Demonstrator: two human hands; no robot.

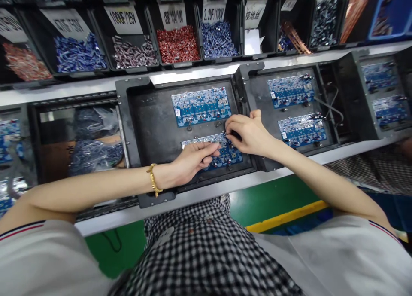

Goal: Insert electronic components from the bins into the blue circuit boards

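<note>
Both my hands are over the nearer blue circuit board (231, 158) in the black tray (151, 128). My left hand (193, 160) covers the board's left part, thumb and fingertips pinched together; whatever is between them is too small to name. At the board's upper right edge, my right hand (247, 132) has its fingers curled down and closed, the fingertips close to the board. What those fingers grip, if anything, I cannot make out. A second blue circuit board (201, 108) lies behind, in the same tray, with a small white label at its left end.
Black bins of small parts line the back, among them red components (178, 44) and blue capacitors (219, 40). Another tray at right holds boards (302, 130). Bagged parts (96, 154) lie in the gap at left. A metal rail (231, 182) runs along the front.
</note>
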